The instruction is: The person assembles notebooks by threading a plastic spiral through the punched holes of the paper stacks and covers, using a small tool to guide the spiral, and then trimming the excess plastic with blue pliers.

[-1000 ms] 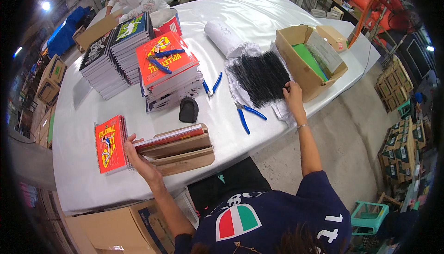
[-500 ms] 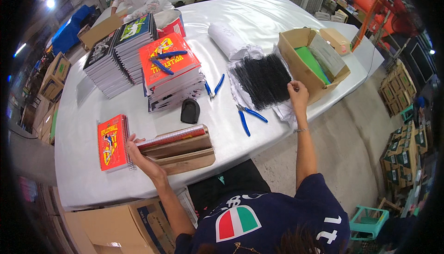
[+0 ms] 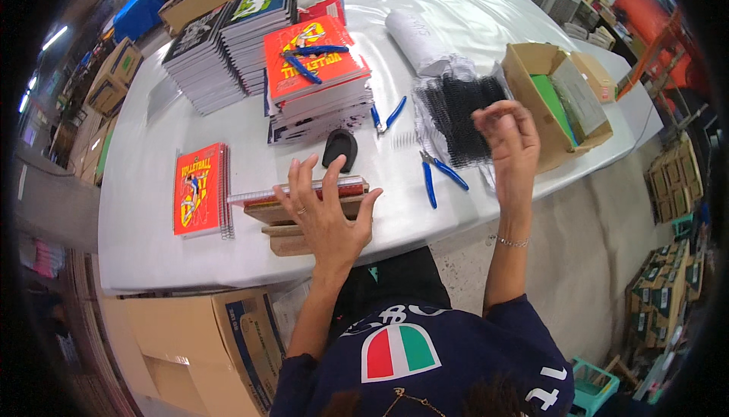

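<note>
My left hand (image 3: 326, 223) is spread over a brown wooden stand (image 3: 288, 247), fingers apart. A thin spiral-edged notebook (image 3: 258, 196) stands on its edge in that stand, partly behind my fingers. My right hand (image 3: 511, 138) is raised in front of a pile of black plastic binding coils (image 3: 459, 117), fingers pinched. A faint, blurred binding coil (image 3: 404, 141) stretches out to the left of the pile, seemingly from that pinch; my fingers partly hide its end. A red spiral-bound notebook (image 3: 199, 189) lies flat to the left of the stand.
Blue-handled cutters (image 3: 442, 174) lie near the coils, with another pair of cutters (image 3: 387, 116) farther back. A black rounded object (image 3: 340, 149) sits behind the stand. Notebook stacks (image 3: 315, 68) rise at the back left, blue cutters on top. An open cardboard box (image 3: 558, 106) stands right.
My right hand has lifted from the coils' edge toward me. My left hand has moved right from the notebook's end to over the stand, fingers spreading. The head view has shifted.
</note>
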A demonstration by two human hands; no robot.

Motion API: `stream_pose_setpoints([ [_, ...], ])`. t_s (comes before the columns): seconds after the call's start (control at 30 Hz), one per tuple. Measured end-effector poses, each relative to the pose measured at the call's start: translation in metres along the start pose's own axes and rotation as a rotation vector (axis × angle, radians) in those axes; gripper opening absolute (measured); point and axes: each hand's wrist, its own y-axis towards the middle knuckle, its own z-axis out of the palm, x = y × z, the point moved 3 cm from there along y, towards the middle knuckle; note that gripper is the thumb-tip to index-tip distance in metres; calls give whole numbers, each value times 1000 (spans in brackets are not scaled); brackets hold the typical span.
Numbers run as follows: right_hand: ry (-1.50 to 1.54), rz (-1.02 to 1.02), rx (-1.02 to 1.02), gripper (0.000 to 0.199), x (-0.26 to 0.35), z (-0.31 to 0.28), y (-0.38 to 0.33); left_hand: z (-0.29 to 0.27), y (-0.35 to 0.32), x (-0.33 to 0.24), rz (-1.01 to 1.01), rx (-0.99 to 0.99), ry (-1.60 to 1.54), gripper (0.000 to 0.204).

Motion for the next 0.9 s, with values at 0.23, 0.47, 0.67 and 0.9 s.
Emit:
stream_pose_setpoints([
  [0.23,-275,389,616,30,-39,61,-43,8,4,7,11,-31,-2,37],
  [0.47,-418,232,690,19,-48,73,-42,9,3,9,6,-29,-26,29],
  [0.67,-697,-6,831,14,-25,81,-37,27,-23,22,82,-227,-59,22],
  [0.9,-802,-102,921,14,-15,83,-45,43,-44,35,174,-398,-22,29],
])
